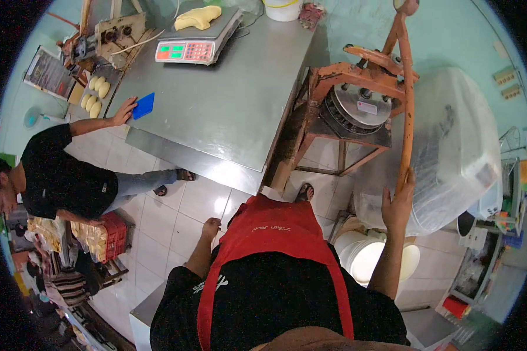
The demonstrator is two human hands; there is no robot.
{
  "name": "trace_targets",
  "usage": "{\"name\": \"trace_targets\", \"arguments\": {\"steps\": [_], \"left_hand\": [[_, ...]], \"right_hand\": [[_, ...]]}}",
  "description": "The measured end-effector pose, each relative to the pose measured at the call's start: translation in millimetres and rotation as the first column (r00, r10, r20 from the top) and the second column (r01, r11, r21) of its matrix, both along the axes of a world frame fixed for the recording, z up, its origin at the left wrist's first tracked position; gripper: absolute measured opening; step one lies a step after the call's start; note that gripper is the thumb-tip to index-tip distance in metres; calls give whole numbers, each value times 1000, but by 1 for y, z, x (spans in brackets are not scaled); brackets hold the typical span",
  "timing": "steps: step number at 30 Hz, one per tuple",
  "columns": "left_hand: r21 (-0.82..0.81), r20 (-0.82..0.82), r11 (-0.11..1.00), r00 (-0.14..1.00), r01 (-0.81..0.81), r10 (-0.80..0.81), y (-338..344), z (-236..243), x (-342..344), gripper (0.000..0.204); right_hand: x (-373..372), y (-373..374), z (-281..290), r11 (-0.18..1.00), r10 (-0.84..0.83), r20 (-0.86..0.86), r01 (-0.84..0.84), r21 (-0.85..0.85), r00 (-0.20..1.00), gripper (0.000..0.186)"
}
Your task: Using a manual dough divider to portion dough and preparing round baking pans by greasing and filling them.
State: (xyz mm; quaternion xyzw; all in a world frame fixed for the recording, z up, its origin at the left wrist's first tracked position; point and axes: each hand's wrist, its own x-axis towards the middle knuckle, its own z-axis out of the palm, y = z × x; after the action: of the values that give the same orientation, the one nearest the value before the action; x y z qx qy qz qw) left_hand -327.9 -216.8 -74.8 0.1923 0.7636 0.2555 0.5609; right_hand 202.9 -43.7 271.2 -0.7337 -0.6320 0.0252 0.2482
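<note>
An orange metal press with a round steel head stands to the right of the table. My right hand is at the lower end of its long orange lever, fingers against the bar and thumb apart. By my left side, my left hand hangs near the red apron, fingers curled with nothing visible in them. A lump of pale yellow dough rests on the digital scale at the table's far end.
The steel table lies ahead. At left, a co-worker holds a blue scraper over its edge, near several dough pieces. White buckets stand below my right arm; a plastic-covered machine is beyond. A red crate sits behind the co-worker.
</note>
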Motion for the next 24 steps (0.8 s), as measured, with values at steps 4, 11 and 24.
{"name": "trace_targets", "arguments": {"steps": [4, 11, 24], "left_hand": [[36, -24, 989, 989, -142, 143, -10, -1, 2, 27], [-120, -256, 982, 951, 149, -175, -55, -12, 23, 39], [471, -312, -44, 120, 881, -942, 209, 214, 184, 20]], "right_hand": [[4, -3, 0, 996, -20, -127, 8, -94, 992, 78], [-3, -14, -8, 996, -57, -141, 48, -70, 988, 72], [29, -35, -33, 973, -219, -432, 162, -166, 875, 18]]}}
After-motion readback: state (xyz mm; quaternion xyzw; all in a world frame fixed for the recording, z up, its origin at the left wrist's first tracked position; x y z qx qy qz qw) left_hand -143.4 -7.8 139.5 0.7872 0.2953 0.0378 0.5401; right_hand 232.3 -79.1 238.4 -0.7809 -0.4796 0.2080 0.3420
